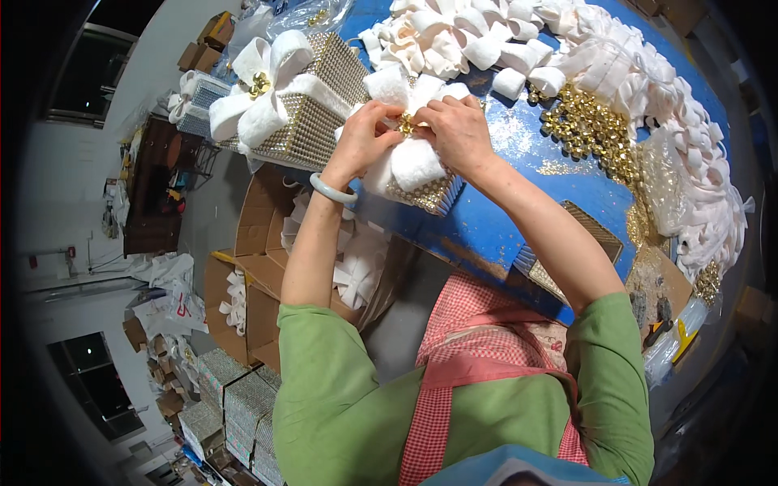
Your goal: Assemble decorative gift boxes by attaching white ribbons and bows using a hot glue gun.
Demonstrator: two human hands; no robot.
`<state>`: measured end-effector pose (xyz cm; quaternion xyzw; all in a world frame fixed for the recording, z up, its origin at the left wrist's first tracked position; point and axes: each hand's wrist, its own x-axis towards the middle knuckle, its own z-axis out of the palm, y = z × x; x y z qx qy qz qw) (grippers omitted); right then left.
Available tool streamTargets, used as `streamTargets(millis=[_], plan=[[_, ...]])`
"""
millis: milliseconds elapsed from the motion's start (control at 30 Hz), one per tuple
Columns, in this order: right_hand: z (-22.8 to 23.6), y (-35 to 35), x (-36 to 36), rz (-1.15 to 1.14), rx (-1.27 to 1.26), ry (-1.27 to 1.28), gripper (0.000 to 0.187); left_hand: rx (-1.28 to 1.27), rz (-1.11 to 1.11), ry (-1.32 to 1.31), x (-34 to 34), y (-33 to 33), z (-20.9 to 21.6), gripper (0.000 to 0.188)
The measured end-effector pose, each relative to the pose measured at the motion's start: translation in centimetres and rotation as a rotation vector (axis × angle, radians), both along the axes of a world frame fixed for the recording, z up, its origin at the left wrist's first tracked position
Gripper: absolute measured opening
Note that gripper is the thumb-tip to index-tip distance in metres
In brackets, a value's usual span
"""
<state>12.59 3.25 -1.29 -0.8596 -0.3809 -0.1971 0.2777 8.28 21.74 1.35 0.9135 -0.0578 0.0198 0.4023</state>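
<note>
My left hand (369, 139) and my right hand (455, 134) meet over a white fluffy bow (417, 165). Their fingertips pinch a gold bell cluster (406, 124) at the bow's middle, one hand on each side. Under the bow lies a box covered in gold studs (429, 194), mostly hidden by the bow and my hands. To the left stands a larger gold-studded box (312, 121). It carries a finished-looking white bow (263, 93) with gold bells at its centre.
Small gold bells (590, 130) lie heaped on the blue table (510, 138), beside piles of white bow strips (632, 73). Another gold-studded piece (596, 227) rests near the table's front edge. Cardboard boxes (259, 211) with white bows stand below, left. Wrapped silvery bundles (247, 405) are stacked lower left.
</note>
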Motion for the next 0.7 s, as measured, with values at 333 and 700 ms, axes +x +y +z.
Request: streamTargets(millis=[333,700], plan=[[7.7,-14.5,-6.2,-0.080,0.376,0.376,0.016,0.073,0.204,-0.225,-4.9,-0.6,3.5,0.032],[-7.0,-35.3,-23.8,-0.821,0.905,0.806,0.021,-0.269,0.115,-0.055,-15.8,-19.0,-3.7,0.012]])
